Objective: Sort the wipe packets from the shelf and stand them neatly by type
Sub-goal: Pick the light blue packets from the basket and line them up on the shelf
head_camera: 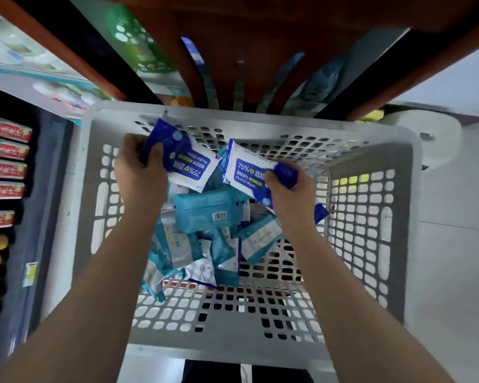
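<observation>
Our left hand [138, 167] has its fingers curled round the dark blue end of the first alcohol packet [187, 161], thumb across its face. Our right hand [289, 189] clenches the blue end of the second alcohol packet [245, 172] in the same way. The two packets hang just beside each other, not touching, over the far part of the grey basket [371, 217]. Below them a loose pile of teal packets [205, 211] lies on the basket floor.

We judge the step to be pairing these two as one type. To do it well we should turn the first packet round so both prints run the same way. Then we can bring the faces flat together and carry them by the sealed ends without crushing the bodies. The teal ones are best left for their own row. On the shelf each packet should stand on an edge with its label facing out.

The second packet reads "75%", then Chinese characters, then "Alcohol Wipes". The first carries the same print, upside down to us. One teal packet shows a barcode [219, 216]; its other text is too small to read. The red packs [9, 150] racked at left bear writing too blurred to make out.
</observation>
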Demonstrator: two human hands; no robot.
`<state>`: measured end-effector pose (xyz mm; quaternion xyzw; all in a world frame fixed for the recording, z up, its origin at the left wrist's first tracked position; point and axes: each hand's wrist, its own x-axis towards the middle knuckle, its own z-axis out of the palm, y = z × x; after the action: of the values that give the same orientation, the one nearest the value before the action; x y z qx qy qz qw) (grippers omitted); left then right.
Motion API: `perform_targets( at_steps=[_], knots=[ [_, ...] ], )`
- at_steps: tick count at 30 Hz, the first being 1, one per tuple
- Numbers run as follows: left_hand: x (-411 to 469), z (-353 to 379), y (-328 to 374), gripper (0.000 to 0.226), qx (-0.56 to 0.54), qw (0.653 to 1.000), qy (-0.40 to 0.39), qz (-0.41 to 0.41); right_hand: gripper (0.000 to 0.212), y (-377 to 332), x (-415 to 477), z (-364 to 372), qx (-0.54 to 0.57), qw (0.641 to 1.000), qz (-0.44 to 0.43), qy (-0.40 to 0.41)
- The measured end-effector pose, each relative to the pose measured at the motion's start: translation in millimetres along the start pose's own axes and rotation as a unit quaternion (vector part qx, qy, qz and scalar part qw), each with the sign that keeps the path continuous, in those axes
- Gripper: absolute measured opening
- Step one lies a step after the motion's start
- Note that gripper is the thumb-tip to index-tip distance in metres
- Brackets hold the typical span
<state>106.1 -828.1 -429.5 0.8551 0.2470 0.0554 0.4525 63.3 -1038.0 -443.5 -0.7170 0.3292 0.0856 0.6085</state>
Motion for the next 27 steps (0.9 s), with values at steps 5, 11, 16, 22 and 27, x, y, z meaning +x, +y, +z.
perform_targets(
  at_steps=[5, 11, 16, 22, 27],
  knots=[
    [-17, 17, 14, 0.024, -0.06, 0.995, 0.0, -0.077, 0.014, -4, -3, -20, 0.23, 0.959, 0.164, -0.013],
    [-59, 73, 11, 0.021, -0.175, 0.93, -0.163, -0.279, 0.007, 17, 2, -38, 0.232, 0.945, 0.225, -0.056],
    [-89, 112, 4, 0.026, -0.106, 0.901, -0.313, -0.279, 0.009, 50, 23, -54, 0.063, 0.974, 0.204, 0.078],
    [-101, 114, -12, 0.039, 0.266, 0.9, -0.298, 0.175, 0.063, 89, 49, -62, -0.121, 0.987, 0.055, 0.094],
    [-87, 106, -33, 0.069, 0.474, 0.771, -0.329, 0.272, 0.033, 120, 19, -44, -0.395, 0.908, -0.121, -0.069]
  ],
)
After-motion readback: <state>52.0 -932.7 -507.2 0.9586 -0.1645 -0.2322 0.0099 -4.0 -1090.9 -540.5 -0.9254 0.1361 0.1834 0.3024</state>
